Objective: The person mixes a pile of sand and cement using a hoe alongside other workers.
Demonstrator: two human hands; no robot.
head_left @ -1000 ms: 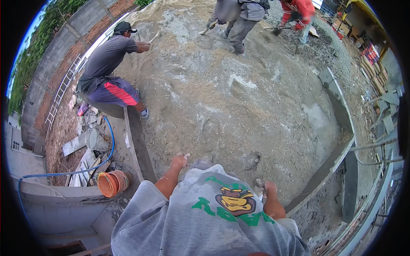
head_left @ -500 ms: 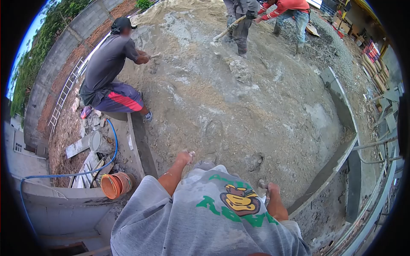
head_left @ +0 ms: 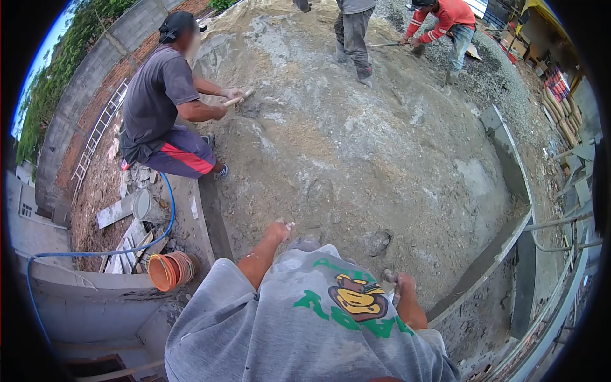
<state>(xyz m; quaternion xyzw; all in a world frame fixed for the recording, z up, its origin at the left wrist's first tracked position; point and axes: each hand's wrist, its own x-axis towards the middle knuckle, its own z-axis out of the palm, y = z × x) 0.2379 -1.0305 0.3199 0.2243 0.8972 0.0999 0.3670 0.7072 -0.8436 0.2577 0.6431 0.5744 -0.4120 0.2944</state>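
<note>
Grey sandy cement mix (head_left: 356, 159) spreads out in front of me, with boot-like hollows close to my body. My left hand (head_left: 279, 231) hangs over its near edge, fingers curled, with whitish dust at the tips. Beyond the right side of my grey shirt (head_left: 273, 318), my right hand (head_left: 402, 286) is closed too. A rounded grey lump (head_left: 389, 275) shows at its thumb side; whether it is a handle end or a coated thumb I cannot tell. The palms of both hands are hidden, so anything inside them stays unclear.
At left a co-worker (head_left: 162, 95) grips a wooden handle (head_left: 238, 99). Two more people (head_left: 356, 32) work at the far side, one in a red top (head_left: 442, 32). An orange bucket (head_left: 163, 274), blue hose (head_left: 114, 254) and ladder (head_left: 98, 130) lie left; low concrete edging (head_left: 487, 267) runs right.
The left co-worker has straightened, bringing the handle forward and right. The far grey-clad person has turned and shifted; the red-topped one has moved right and bends low. My hands have barely moved.
</note>
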